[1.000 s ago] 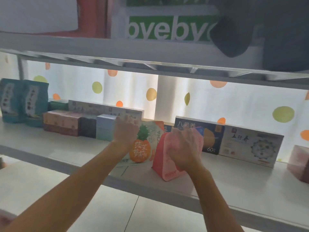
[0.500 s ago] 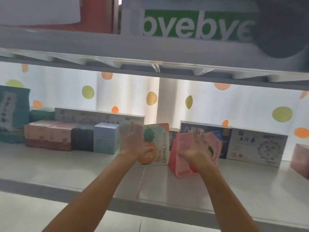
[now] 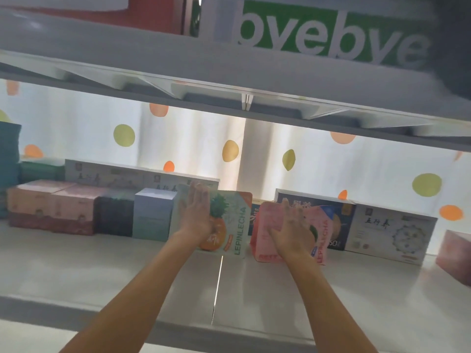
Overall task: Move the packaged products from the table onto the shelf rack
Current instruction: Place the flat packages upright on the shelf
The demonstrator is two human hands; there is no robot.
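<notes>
Nearest: both forearms reach up from the bottom edge over the front lip of the white shelf [image 3: 127,281], which has a seam running front to back between the two arms.

Left hand [image 3: 196,212]: fingers straight, palm flat against the front of the pineapple pouch [image 3: 229,225], touching, not wrapped around it. The pouch stands upright on the shelf, "LEPINLECHA" printed vertically along its right edge.

Right hand [image 3: 290,230]: fingers extended and spread, lying flat on the pink pouch [image 3: 267,225], pressing rather than gripping. That pouch stands just right of the pineapple one with a narrow gap between them; its side panel faces left.

Both packaged products are on the shelf rack, mid-depth.

Behind/left: pale blue box [image 3: 153,215] just beside the pineapple pouch, then a dark box [image 3: 114,215] and pink boxes [image 3: 51,210] in a row. A long white box [image 3: 114,177] runs along behind them.

Behind/right: dark blue box [image 3: 339,212] partly hidden by the pink pouch, white box [image 3: 390,233] beside it. Another pink package [image 3: 453,256] at the right edge, blurred.

Far: backlit white curtain [image 3: 191,138] with coloured dots. Overhead, upper shelf [image 3: 178,62] carrying a green "byebye" box [image 3: 331,34].
</notes>
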